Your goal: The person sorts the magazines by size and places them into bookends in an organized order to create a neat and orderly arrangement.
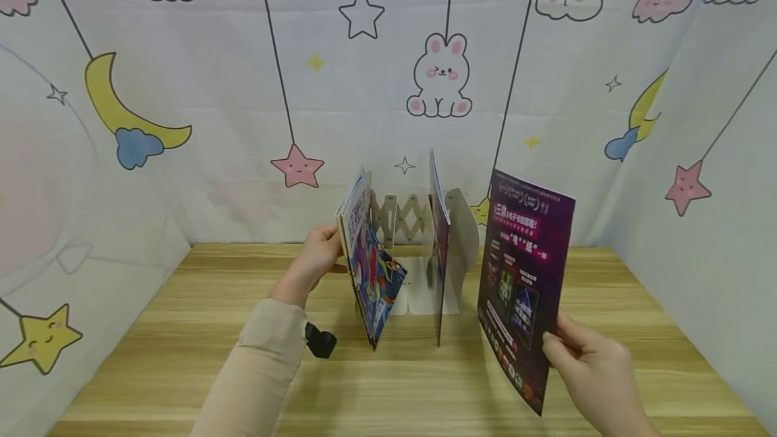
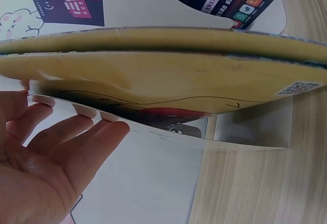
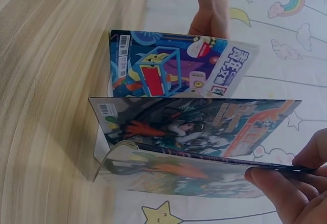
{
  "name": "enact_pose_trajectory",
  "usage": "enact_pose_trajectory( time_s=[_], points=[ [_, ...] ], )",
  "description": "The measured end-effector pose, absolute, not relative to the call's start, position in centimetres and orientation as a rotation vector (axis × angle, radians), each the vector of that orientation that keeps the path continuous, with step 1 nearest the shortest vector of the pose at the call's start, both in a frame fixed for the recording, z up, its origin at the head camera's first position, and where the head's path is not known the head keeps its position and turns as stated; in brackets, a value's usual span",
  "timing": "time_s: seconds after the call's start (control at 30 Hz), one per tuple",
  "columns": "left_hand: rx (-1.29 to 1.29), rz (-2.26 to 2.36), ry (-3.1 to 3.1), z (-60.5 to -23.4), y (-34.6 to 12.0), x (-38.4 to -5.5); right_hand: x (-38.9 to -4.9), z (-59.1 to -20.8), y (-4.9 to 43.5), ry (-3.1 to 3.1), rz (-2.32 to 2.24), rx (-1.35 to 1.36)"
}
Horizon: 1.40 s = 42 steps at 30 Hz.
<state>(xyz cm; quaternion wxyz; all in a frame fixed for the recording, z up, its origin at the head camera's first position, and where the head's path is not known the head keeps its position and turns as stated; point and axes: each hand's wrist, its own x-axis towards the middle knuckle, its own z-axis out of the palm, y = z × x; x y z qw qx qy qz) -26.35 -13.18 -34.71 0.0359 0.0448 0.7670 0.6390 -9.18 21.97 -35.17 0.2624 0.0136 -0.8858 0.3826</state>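
Observation:
My left hand (image 1: 318,255) is at the left end of a white expandable bookend (image 1: 464,248). In the left wrist view its fingers hook over the edge of the bookend's side panel (image 2: 148,165). Beside that panel stand magazines (image 1: 364,255) with yellow back covers, tilted, the front one's blue cover fanning open. A thin dark magazine (image 3: 199,127) stands upright near the bookend's right panel. My right hand (image 1: 597,366) pinches another magazine (image 1: 525,282), with a purple back cover, by its edge. That magazine is raised to the right of the bookend, and its lower corner curls in the right wrist view.
A wooden table (image 1: 231,369) lies beneath everything. Metal lattice bars (image 1: 409,218) join the bookend's two side panels. White curtain (image 1: 224,86) with cartoon prints hangs behind and on both sides. A black device (image 1: 320,340) sits at my left cuff.

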Motion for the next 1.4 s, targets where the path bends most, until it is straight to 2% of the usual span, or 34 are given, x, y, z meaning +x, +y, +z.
enact_pose_trajectory(
  time_s=[0.37, 1.4],
  points=[
    [0.128, 1.968, 2.357, -34.9, -13.2, -26.2, -7.8, -34.8, 21.2, -2.391, 1.053, -0.053],
    [0.122, 1.963, 2.375, -34.9, -13.0, -26.0, -5.1, -35.2, 20.0, -2.221, 1.093, 0.051]
  ],
)
